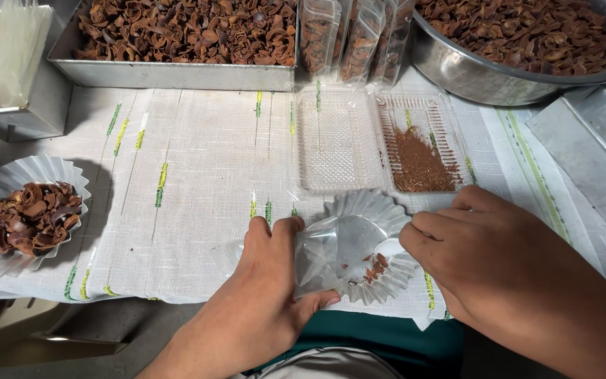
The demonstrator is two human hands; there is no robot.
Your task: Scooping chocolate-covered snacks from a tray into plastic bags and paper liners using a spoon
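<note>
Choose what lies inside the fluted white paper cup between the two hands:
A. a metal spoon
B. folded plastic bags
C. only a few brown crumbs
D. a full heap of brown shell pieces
C: the fluted white paper cup between the left hand and right hand holds only a few brown crumbs.

A small food-packing workbench: metal tray (177, 70) and steel bowl (471, 77) heaped with dried brown husks, filled clear packets (359, 35)

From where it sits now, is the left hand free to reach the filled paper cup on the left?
Probably yes. The left hand rests on a clear bag, and only bare cloth lies between it and the filled paper cup; it would have to release the bag.
</note>
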